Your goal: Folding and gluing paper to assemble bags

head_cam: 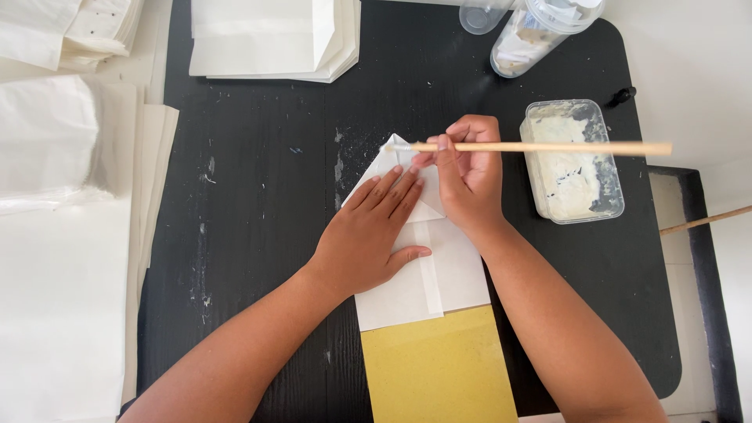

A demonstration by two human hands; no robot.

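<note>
A white folded paper piece (450, 270) lies on the black table (266, 196). My left hand (368, 235) presses flat on it, fingers spread toward its folded pointed top. My right hand (468, 168) grips a long wooden brush stick (548, 147) held level, its bristle tip at the paper's top fold. A clear plastic tub of white paste (572, 160) stands just right of my right hand.
A yellow sheet (439, 368) lies below the white paper at the table's front edge. A stack of white folded paper (270, 39) sits at the back, more paper stacks (70, 157) at the left. A clear jar (540, 31) and a small cup (482, 16) stand at the back right.
</note>
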